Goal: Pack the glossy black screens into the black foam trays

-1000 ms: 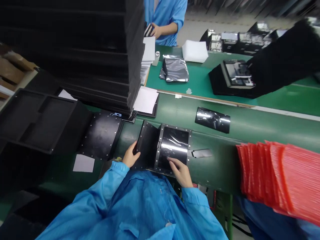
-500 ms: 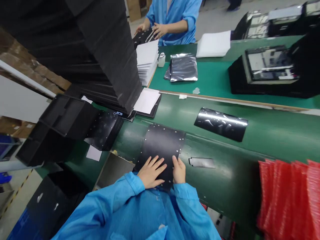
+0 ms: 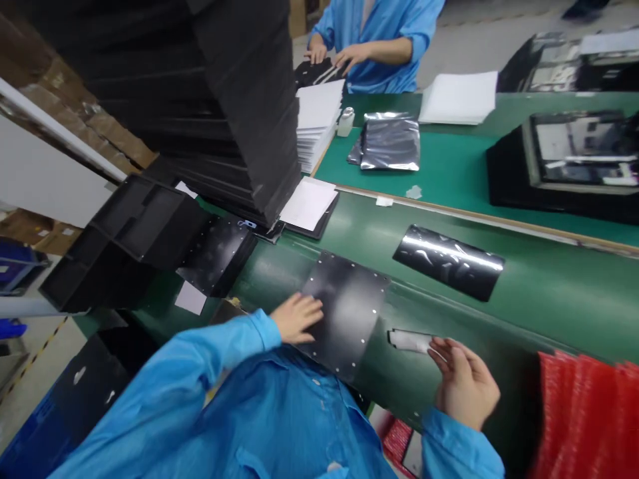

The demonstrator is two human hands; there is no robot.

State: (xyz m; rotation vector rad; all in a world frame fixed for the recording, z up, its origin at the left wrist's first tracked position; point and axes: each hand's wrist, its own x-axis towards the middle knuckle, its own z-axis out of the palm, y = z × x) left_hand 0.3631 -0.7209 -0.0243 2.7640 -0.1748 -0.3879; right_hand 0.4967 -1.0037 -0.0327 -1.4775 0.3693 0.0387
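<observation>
A flat black sheet (image 3: 347, 313) with white dots or holes along its edges lies on the green bench in front of me. My left hand (image 3: 297, 318) rests on its left edge with fingers stretched out. To the right of the sheet is a small, narrow silver-grey strip (image 3: 408, 340) with a dark outline. My right hand (image 3: 465, 380) has thumb and fingers closed at the strip's right end, which they partly cover.
A glossy dark film sheet (image 3: 452, 261) lies behind the strip. Red bubble-wrap bags (image 3: 589, 412) stand at right. A tall black stack (image 3: 249, 120) rises at left beside black trays (image 3: 150, 216). Across the bench a co-worker's hands (image 3: 352, 54) handle black parts.
My right hand has left the black sheet and moved right to the silver-grey strip. The sheet now lies flatter and slightly turned, with my left hand at its left edge.
</observation>
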